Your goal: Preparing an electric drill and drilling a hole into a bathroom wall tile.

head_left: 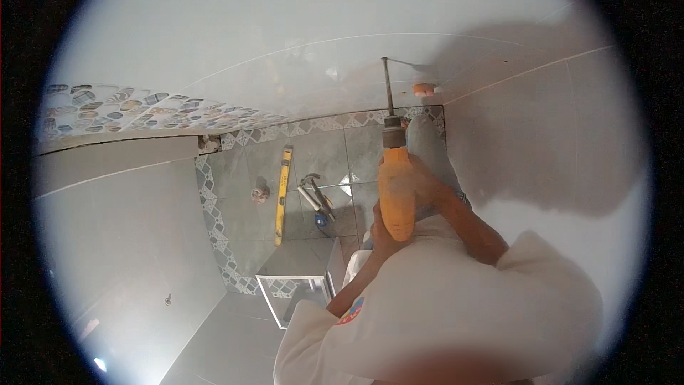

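Observation:
A yellow-orange power drill [397,192] is held between both hands, pointed away from me at the wall. Its long thin bit [388,89] reaches to the pale wall tile, and the tip appears to meet the surface. My left hand [385,234] closes around the drill's rear part, low on its left side. On the other side my right hand [426,184] grips the drill body near the front. The drill hides most of the fingers of both hands. Just right of the bit, an orange round fitting [425,90] sits on the wall.
On the grey floor tiles lie a yellow spirit level [283,196], a claw hammer [318,196] and a small blue tool [320,220]. A crumpled lump [260,194] is left of the level. A white-framed box-like piece [296,278] stands nearer me. Walls close in on the left and right.

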The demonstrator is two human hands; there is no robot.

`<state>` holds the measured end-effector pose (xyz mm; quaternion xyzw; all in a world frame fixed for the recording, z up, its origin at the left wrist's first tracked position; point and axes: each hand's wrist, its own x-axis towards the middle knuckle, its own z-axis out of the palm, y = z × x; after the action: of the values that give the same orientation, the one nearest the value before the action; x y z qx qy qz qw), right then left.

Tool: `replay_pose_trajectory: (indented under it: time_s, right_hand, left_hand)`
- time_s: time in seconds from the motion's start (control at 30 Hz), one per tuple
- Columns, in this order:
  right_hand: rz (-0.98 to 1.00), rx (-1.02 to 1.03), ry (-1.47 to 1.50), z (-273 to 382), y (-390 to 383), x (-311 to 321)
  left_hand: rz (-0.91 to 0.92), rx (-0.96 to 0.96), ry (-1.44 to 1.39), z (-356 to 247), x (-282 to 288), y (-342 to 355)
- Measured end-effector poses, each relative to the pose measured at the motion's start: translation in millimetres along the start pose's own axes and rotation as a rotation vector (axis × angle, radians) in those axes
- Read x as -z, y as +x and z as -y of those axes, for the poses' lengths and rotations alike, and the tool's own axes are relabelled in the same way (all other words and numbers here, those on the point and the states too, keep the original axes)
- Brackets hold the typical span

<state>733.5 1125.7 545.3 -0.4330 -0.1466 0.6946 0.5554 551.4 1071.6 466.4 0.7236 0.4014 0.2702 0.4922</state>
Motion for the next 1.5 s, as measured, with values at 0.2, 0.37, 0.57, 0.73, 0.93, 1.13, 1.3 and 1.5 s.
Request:
replay_pose_trajectory:
  time_s: [0.2,0.37,0.57,0.73,0.93,1.13,1.3,1.5]
  right_hand:
    - [-0.005,0.019,-0.046,-2,1,2]
    - [0.002,-0.042,0.04,-2,1,4]
    - [0.036,0.105,-0.149,-4,-1,5]
    - [0.008,0.03,0.011,-4,1,4]
    - [-0.022,0.013,0.036,1,-3,-1]
    - [-0.021,-0.01,0.044,6,-3,-2]
    - [0.024,-0.002,0.02,4,0,0]
    - [0.041,0.022,0.027,0,1,1]
  left_hand:
    - [-0.047,0.381,-0.438,-10,-1,13]
    - [-0.02,0.075,0.067,-51,23,20]
    - [-0.032,0.036,0.04,-54,23,24]
    - [-0.099,0.414,-0.698,-40,14,21]
    - [0.017,0.164,-0.162,-43,21,21]
    - [0.029,0.197,-0.027,-35,16,14]
    - [-0.005,0.132,-0.148,-8,7,9]
    - [0.08,0.135,-0.087,-2,12,-3]
